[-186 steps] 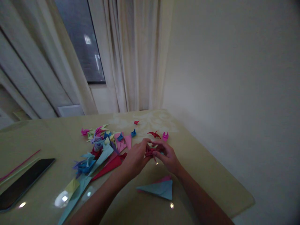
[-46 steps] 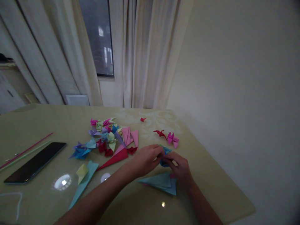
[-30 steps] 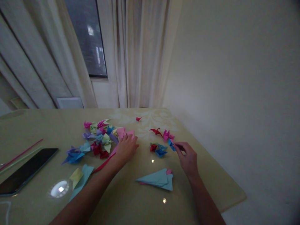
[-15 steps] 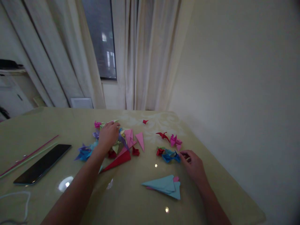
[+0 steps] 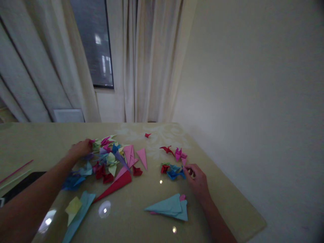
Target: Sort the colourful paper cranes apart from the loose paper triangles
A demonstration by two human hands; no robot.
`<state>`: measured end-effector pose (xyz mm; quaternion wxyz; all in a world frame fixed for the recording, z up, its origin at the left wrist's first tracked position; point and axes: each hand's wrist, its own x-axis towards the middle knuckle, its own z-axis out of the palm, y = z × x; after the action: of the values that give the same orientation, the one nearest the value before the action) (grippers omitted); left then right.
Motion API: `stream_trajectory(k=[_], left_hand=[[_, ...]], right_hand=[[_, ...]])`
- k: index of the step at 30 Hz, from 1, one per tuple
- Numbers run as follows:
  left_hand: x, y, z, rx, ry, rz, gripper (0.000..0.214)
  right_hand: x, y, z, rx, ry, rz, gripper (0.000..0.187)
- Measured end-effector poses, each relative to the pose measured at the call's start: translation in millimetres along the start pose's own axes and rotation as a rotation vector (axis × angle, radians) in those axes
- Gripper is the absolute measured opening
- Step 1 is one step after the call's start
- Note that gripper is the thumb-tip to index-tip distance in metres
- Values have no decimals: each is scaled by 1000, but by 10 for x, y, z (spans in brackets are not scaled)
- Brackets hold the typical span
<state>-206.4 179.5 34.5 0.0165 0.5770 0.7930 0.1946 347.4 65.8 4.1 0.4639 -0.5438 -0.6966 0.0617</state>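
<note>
My left hand (image 5: 82, 149) reaches to the left edge of a pile of folded origami pieces (image 5: 111, 158). Its fingers are closed at a small pink origami piece (image 5: 92, 141), mostly hidden behind them. On the right, my right hand (image 5: 197, 180) pinches the tip of a blue origami piece (image 5: 173, 172) that rests on the table. A red origami piece (image 5: 165, 168) touches the blue one. Just beyond lie magenta origami (image 5: 178, 154) and a red origami crane (image 5: 167, 150).
Light-blue paper cones (image 5: 168, 207) lie near the front, and a red cone (image 5: 115, 187) sits left of them. My left forearm partly covers a black phone (image 5: 25, 180). Two thin sticks (image 5: 17, 171) lie at the far left. A wall (image 5: 240, 118) borders the table's right side.
My left hand has moved from over the pile to its left edge, uncovering the middle pieces. The right hand keeps its pinch at the blue origami. The view has shifted rightward.
</note>
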Motion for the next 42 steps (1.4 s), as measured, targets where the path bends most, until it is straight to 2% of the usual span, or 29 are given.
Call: stream_trajectory(k=[3, 8, 12, 14, 16, 18, 20, 22, 25, 28, 31, 33, 36, 39, 42], left_hand=[[-12, -3, -50, 19, -23, -79, 15], [-162, 232, -306, -11, 146, -132, 27], [-507, 651, -438, -164, 255, 40, 35], [-796, 930, -395, -296, 206, 182, 33], [-1125, 1245, -285, -553, 129, 432, 29], [-1429, 1568, -144, -565, 77, 626, 19], [-1644, 1863, -12, -491, -44, 782, 17], [-1743, 2092, 82, -469, -82, 794, 19], [-1725, 2289, 141, -566, -54, 699, 16], [-1635, 2372, 148, -739, -75, 670, 12], [-1552, 2442, 171, -819, -111, 656, 25], [-1504, 2514, 217, -819, -125, 615, 38], [-1462, 2669, 357, -671, -181, 656, 39], [-1501, 2850, 565, -405, -325, 847, 41], [-1611, 2994, 773, -259, -427, 917, 67]], right_hand=[[-13, -34, 14, 3, 22, -13, 35], [-31, -85, 0, 5, 88, -29, 31], [-48, -185, -4, 47, 113, -74, 30], [-25, -295, 18, 99, 105, -115, 27], [48, -455, 60, 175, 40, -168, 23], [188, -643, 120, 267, -97, -239, 30], [391, -818, 188, 340, -283, -316, 44], [630, -940, 248, 367, -438, -373, 41], [957, -994, 285, 358, -497, -390, 23], [1158, -944, 254, 304, -470, -401, 6], [1273, -835, 180, 210, -477, -416, 8], [1349, -714, 110, 131, -450, -377, 10], [1458, -454, 0, -49, -407, -230, 6], [1495, -183, -38, -241, -551, -87, 7], [1455, 17, 41, -354, -683, -24, 11]])
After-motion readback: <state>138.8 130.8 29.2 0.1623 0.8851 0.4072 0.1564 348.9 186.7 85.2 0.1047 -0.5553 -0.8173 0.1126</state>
